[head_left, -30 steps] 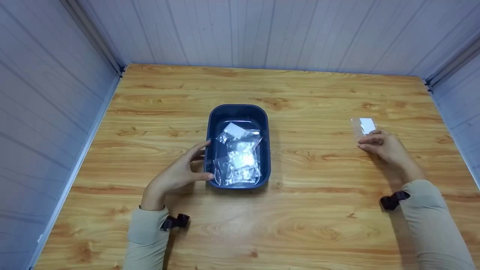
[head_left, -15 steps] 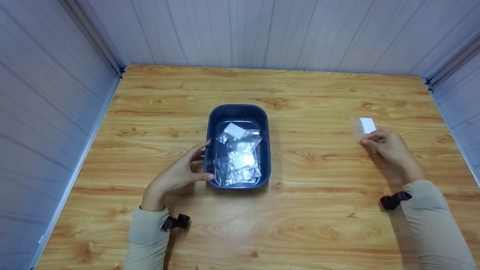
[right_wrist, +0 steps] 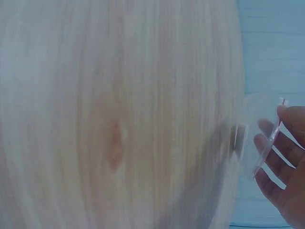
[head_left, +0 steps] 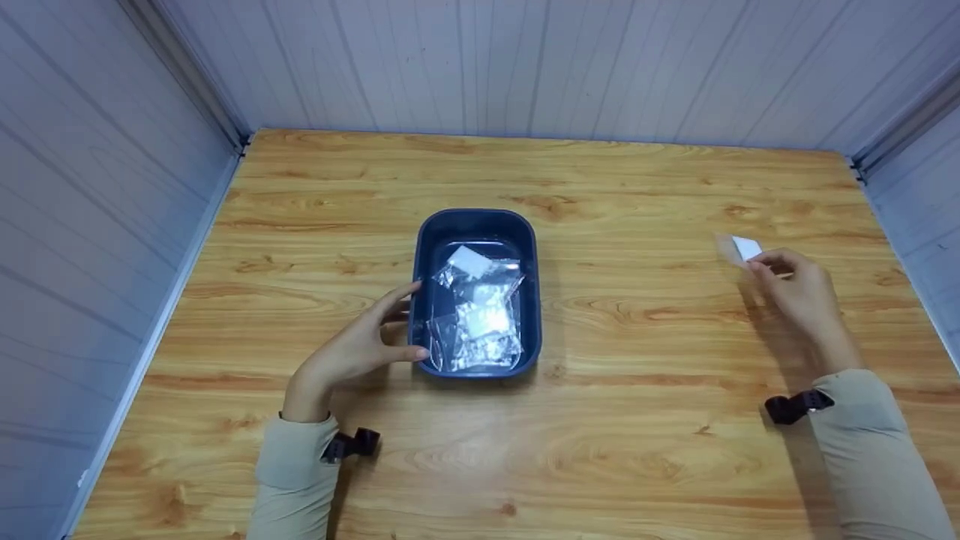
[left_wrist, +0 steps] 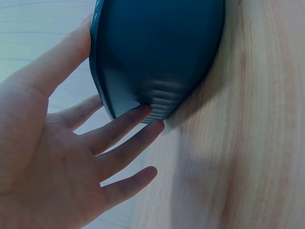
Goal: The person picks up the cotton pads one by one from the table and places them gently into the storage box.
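In the head view, a dark blue plastic bin (head_left: 537,300) holds several clear bags (head_left: 487,319), some with white patches. My left hand (head_left: 352,341) is at its left side, with thumb and index fingertip right at the rim. In the left wrist view, the fingers of that hand (left_wrist: 71,157) are spread and fairly straight, two of them against the bin's ribbed outer wall (left_wrist: 157,52). Far to the right, my right hand (head_left: 802,289) pinches a small clear zip bag (head_left: 745,248) with a white patch. The right wrist view shows its red seal line beside the fingers (right_wrist: 286,157).
The wood-grain table (head_left: 622,450) spreads around the bin and between both hands. Pale panel walls (head_left: 495,67) enclose it at the back and on both sides. A small dark camera sits on each wrist, by the beige sleeves (head_left: 296,457).
My right hand has drawn the zip bag up off the table and slightly right, and the bag has tilted. The left hand and the bin have stayed in place.
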`<state>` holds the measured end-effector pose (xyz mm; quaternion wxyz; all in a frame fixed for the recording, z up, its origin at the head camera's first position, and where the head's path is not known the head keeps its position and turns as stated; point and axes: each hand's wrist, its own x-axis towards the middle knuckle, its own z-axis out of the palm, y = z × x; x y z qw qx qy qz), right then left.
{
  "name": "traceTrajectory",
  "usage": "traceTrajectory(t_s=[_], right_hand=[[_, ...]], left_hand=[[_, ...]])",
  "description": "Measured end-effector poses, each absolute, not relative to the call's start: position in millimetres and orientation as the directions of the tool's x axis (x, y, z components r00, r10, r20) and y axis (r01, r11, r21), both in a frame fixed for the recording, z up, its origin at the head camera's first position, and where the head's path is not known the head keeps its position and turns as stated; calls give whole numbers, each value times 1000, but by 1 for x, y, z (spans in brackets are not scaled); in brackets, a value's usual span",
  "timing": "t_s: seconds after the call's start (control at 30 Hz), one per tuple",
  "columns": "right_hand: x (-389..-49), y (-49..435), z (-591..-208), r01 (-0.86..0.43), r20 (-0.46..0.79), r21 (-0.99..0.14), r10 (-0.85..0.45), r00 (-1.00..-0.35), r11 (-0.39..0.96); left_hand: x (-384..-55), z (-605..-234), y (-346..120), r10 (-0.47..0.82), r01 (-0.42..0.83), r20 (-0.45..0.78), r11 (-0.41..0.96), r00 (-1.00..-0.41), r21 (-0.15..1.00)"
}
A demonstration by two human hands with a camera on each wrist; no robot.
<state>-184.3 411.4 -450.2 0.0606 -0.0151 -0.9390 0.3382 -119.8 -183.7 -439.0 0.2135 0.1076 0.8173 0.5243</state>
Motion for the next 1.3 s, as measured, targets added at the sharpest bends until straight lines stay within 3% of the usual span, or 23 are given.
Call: traceTrajectory(t_s=[0.63,1.3], right_hand=[[-175,387,-430,-82,316,-716,217,-924,694],[-161,344,-415,-289,460,-725,127,-879,625]], left_hand=[[-122,-439,-184,412,-26,-220,427,-884,904],[-120,-440,-184,411,-25,-220,429,-885,903]])
